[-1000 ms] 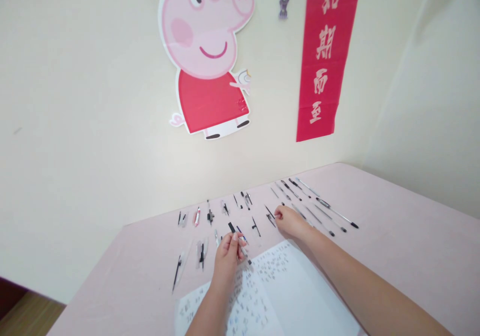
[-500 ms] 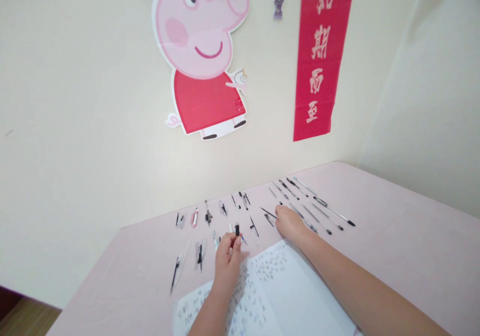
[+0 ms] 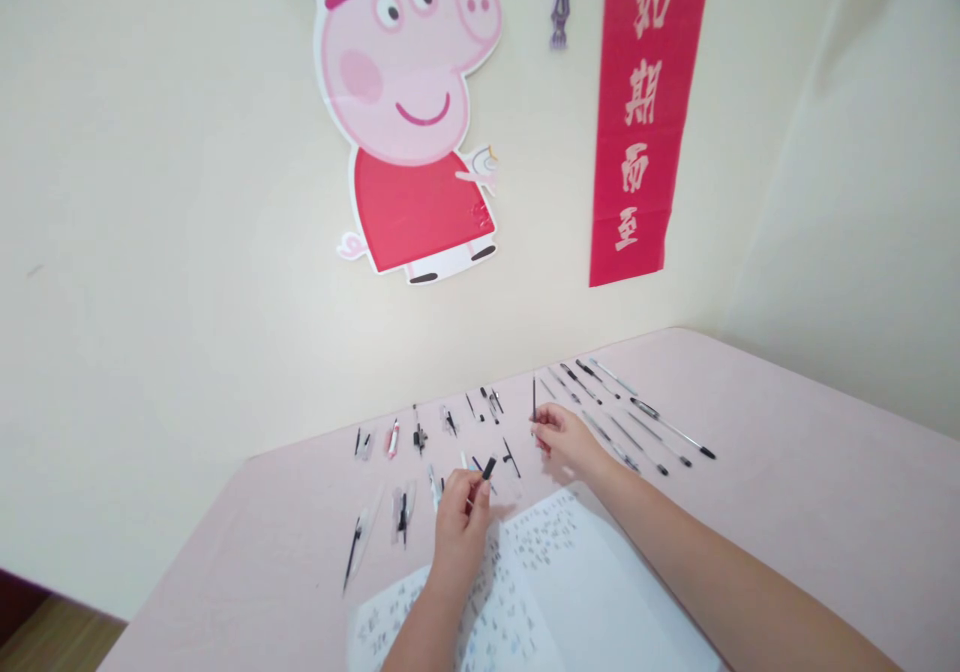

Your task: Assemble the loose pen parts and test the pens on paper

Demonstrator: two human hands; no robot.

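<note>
Above the open notebook [image 3: 622,572], my left hand [image 3: 459,517] is closed on a pen part with a black end [image 3: 490,467]; the fingers hide most of it. To its right and a little farther off, my right hand [image 3: 564,438] pinches a thin dark pen refill [image 3: 534,397], which points upward. Just beyond my left hand lies a black pen piece with a clip [image 3: 511,457]. A light-blue pen part [image 3: 434,487] lies to the left of that hand, partly covered by it.
Taken-apart pens lie in rows on the pink tabletop [image 3: 247,542], among them a pink pen [image 3: 393,439] and a clear barrel with black parts [image 3: 403,514]. Several whole-looking pens [image 3: 675,429] lie at the right. Behind stands a wall with a pig cutout [image 3: 420,212] and red banner [image 3: 649,152].
My right hand has lifted the refill off the table and turned it upright, moving slightly left. In my left hand the black-ended part now tilts to the right.
</note>
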